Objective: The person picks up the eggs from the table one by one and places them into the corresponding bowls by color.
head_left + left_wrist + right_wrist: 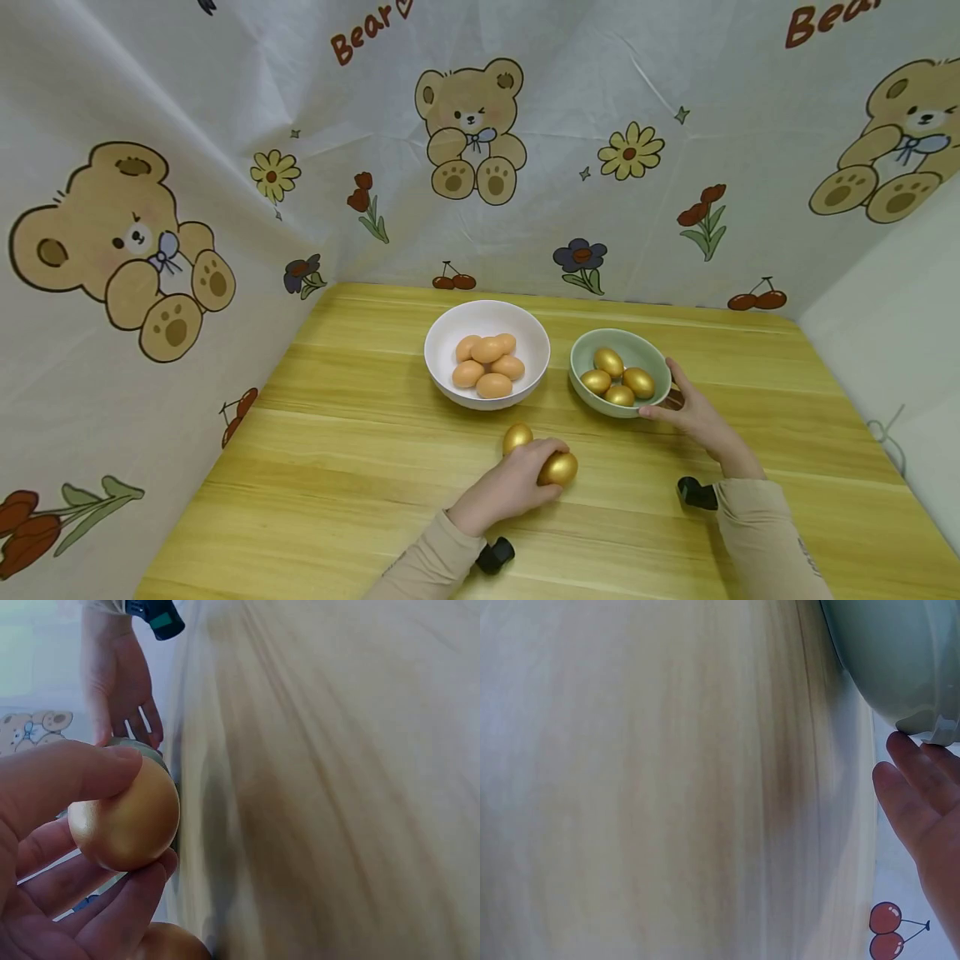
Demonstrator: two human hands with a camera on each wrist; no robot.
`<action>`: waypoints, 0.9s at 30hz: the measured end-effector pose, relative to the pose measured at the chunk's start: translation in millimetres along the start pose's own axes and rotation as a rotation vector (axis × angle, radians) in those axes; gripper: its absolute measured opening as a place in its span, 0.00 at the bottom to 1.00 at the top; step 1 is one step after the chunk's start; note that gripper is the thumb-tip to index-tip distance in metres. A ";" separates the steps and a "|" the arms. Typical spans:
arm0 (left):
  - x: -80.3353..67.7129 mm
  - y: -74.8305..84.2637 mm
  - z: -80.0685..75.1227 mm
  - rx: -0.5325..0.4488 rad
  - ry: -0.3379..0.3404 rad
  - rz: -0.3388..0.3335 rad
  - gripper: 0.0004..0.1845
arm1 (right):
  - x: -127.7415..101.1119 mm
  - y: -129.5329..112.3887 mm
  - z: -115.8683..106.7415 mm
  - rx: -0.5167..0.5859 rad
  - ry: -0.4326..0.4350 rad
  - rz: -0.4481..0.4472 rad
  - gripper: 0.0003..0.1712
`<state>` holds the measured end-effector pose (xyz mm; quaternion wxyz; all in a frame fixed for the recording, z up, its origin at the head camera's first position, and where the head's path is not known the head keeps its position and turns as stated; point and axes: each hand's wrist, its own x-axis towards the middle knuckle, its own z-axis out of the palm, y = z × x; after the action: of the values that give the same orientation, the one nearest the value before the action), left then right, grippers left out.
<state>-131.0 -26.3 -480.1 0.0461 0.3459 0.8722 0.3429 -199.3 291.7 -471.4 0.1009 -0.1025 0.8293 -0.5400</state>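
In the head view my left hand (513, 479) is low over the table, pinching a golden egg (558, 468) between thumb and fingers. That egg (127, 817) fills the grip in the left wrist view. Another golden egg (517, 438) lies just beyond the knuckles, partly hidden by the hand. My right hand (701, 417) is at the right side of a green bowl (581, 392), thumb and fingers spread along it. Several golden eggs lie inside. In the right wrist view, the fairly straight fingers (911, 769) touch the green bowl's underside (900, 660).
Left of the green bowl stands a white bowl (442, 354) with several brown eggs (493, 386). Both bowls stand toward the back of the wooden table (337, 483). A bear-print cloth (315, 100) hangs behind and on the left, and a pale cord (888, 433) is at the far right.
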 end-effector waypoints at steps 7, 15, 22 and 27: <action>11.8 -1.2 -6.4 -0.009 0.017 0.027 0.25 | -0.8 -0.8 0.4 0.000 0.000 0.004 0.60; 33.9 1.2 -19.2 -0.117 0.067 0.034 0.24 | -0.8 -0.2 0.3 0.004 0.002 -0.004 0.60; 59.4 8.3 -28.3 -0.282 0.119 -0.003 0.24 | -1.8 -1.2 0.5 0.007 0.000 -0.006 0.60; 75.9 8.0 -31.9 -0.355 0.134 -0.045 0.24 | -2.8 -4.2 1.0 0.006 -0.003 -0.004 0.60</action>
<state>-194.0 8.0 -438.9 0.0555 0.2891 0.8067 0.5124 -196.0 290.0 -467.8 0.1011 -0.1048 0.8273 -0.5426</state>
